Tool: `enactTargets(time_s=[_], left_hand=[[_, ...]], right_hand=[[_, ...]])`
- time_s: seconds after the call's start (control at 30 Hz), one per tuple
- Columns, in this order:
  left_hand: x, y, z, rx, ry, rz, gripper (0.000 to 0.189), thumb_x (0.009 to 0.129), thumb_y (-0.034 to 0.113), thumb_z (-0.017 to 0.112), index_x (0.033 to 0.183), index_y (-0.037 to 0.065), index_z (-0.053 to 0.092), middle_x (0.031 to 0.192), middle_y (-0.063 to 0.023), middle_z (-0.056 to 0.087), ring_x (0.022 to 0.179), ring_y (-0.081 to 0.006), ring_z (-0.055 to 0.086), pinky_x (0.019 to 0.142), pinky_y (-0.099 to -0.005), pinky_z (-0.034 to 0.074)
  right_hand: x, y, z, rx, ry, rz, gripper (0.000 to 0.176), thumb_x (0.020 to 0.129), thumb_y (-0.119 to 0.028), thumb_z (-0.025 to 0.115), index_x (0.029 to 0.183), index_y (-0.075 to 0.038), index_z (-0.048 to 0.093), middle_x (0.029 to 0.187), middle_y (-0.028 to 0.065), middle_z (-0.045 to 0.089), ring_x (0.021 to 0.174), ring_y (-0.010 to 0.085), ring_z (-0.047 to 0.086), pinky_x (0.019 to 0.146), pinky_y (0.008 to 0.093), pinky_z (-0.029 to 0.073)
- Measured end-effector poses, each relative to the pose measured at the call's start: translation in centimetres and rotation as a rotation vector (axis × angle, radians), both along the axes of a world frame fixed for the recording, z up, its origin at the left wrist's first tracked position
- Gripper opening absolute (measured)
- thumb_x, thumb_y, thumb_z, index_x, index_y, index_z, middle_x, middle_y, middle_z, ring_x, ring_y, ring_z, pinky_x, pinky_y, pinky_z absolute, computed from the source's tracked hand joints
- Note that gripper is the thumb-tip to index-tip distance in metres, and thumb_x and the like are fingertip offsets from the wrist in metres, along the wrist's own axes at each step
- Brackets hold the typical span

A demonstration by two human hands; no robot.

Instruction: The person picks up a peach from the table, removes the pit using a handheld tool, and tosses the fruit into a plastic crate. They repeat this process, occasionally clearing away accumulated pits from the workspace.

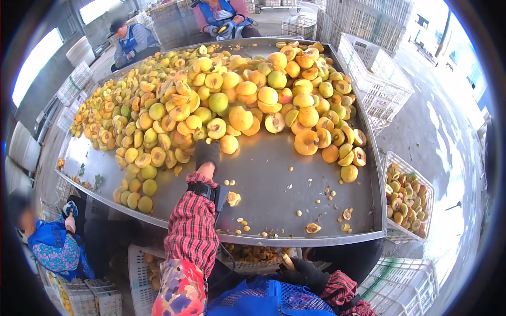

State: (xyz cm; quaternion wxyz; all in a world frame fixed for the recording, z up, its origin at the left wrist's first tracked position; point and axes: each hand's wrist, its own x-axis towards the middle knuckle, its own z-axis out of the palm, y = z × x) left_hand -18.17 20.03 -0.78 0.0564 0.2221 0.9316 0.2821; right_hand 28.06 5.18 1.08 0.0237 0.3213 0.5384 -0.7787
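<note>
My left hand (pixel 207 154), in a dark glove, reaches out over the metal table (pixel 263 195) to the near edge of a big pile of yellow-orange fruit (pixel 179 100), many of them halved. It is right beside a whole fruit (pixel 229 144); its fingers are too dark and hidden to make out. Down at my lap, below the table's front edge, my dark-gloved right hand (pixel 303 275) is closed on a small tool with a light wooden handle (pixel 288 262). Pits and scraps (pixel 313 228) lie scattered on the bare metal.
A crate of halved fruit (pixel 408 203) stands right of the table; white crates (pixel 374 79) stand behind it. Another crate (pixel 139 274) is under the front edge. Co-workers sit at the far side (pixel 224 16), back left (pixel 134 42) and near left (pixel 58 237).
</note>
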Motion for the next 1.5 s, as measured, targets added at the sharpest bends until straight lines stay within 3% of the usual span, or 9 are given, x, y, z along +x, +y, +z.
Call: enactTargets(time_s=[0.2,0.4,0.7,0.8,0.9,1.1,1.2,1.4,1.5], left_hand=[[3.0,-7.2,3.8,0.717,-0.965,-0.354,0.041,0.078,0.019,0.070,0.114,0.003,0.057,0.094,-0.0074,0.064,0.075,-0.0131,0.063,0.058,-0.0270,0.053],[17.2,-15.0,10.4,0.578,-1.234,-0.563,0.043,0.087,0.016,0.064,0.126,0.005,0.051,0.104,-0.0054,0.061,0.086,-0.0120,0.061,0.064,-0.0242,0.055],[24.0,-18.4,13.0,0.331,-0.644,-1.013,0.066,0.075,0.009,0.069,0.133,-0.001,0.041,0.116,-0.0138,0.057,0.108,-0.0223,0.056,0.090,-0.0349,0.047],[24.8,-18.5,11.9,0.320,-0.192,-1.071,0.070,0.068,0.008,0.072,0.132,0.000,0.043,0.115,-0.0189,0.057,0.103,-0.0298,0.058,0.088,-0.0372,0.047],[25.2,-18.6,11.3,0.317,-0.199,-1.098,0.071,0.067,0.007,0.071,0.132,0.003,0.043,0.116,-0.0207,0.055,0.101,-0.0354,0.057,0.087,-0.0392,0.047],[25.6,-19.3,10.8,0.253,-0.341,-0.942,0.041,0.073,0.007,0.068,0.112,-0.001,0.059,0.090,-0.0148,0.065,0.084,-0.0267,0.063,0.078,-0.0323,0.050],[25.9,-19.1,8.8,0.519,-0.477,-0.812,0.023,0.084,0.013,0.060,0.101,-0.001,0.064,0.080,-0.0093,0.066,0.076,-0.0204,0.064,0.072,-0.0287,0.050],[24.3,-19.0,11.3,0.625,-1.149,-0.324,0.038,0.094,0.032,0.046,0.114,0.002,0.059,0.096,-0.0109,0.066,0.081,-0.0181,0.064,0.075,-0.0318,0.055],[23.2,-18.3,7.7,0.620,-1.649,-0.329,0.039,0.095,0.033,0.046,0.116,0.004,0.058,0.103,-0.0125,0.063,0.091,-0.0197,0.063,0.083,-0.0333,0.052]], right_hand=[[-1.1,1.7,4.1,-0.368,0.160,-0.221,0.036,0.090,-0.014,0.059,0.121,0.000,0.047,0.094,0.0081,0.060,0.080,0.0172,0.060,0.071,0.0280,0.051],[-5.8,5.3,8.5,-0.157,0.152,-0.414,0.037,0.091,-0.026,0.058,0.118,-0.004,0.047,0.082,0.0107,0.061,0.046,0.0144,0.053,0.044,0.0275,0.046],[-5.4,4.1,7.6,-0.058,0.294,-0.465,0.034,0.091,-0.033,0.055,0.109,-0.004,0.054,0.080,0.0041,0.058,0.059,0.0100,0.054,0.050,0.0238,0.044],[-4.5,3.7,8.3,-0.134,0.277,-0.465,0.035,0.091,-0.033,0.057,0.109,-0.004,0.053,0.082,0.0038,0.058,0.061,0.0097,0.055,0.051,0.0234,0.045],[-3.7,3.6,9.7,-0.207,0.267,-0.436,0.036,0.089,-0.032,0.060,0.110,-0.003,0.053,0.083,0.0040,0.059,0.064,0.0097,0.056,0.052,0.0239,0.046],[-3.2,2.8,8.2,-0.136,0.294,-0.457,0.037,0.087,-0.029,0.064,0.110,-0.003,0.053,0.084,0.0025,0.059,0.068,0.0084,0.057,0.050,0.0232,0.046],[-3.1,2.7,9.2,-0.208,0.292,-0.438,0.036,0.086,-0.028,0.065,0.109,-0.002,0.054,0.084,0.0022,0.059,0.067,0.0077,0.057,0.050,0.0218,0.045],[-2.1,4.0,9.5,-0.210,0.305,-0.267,0.035,0.085,-0.025,0.066,0.108,-0.001,0.055,0.083,0.0039,0.060,0.059,0.0067,0.055,0.050,0.0210,0.045],[-2.4,4.7,10.7,-0.114,0.290,-0.156,0.035,0.084,-0.023,0.067,0.109,-0.001,0.054,0.082,0.0039,0.060,0.057,0.0062,0.054,0.049,0.0207,0.045]])
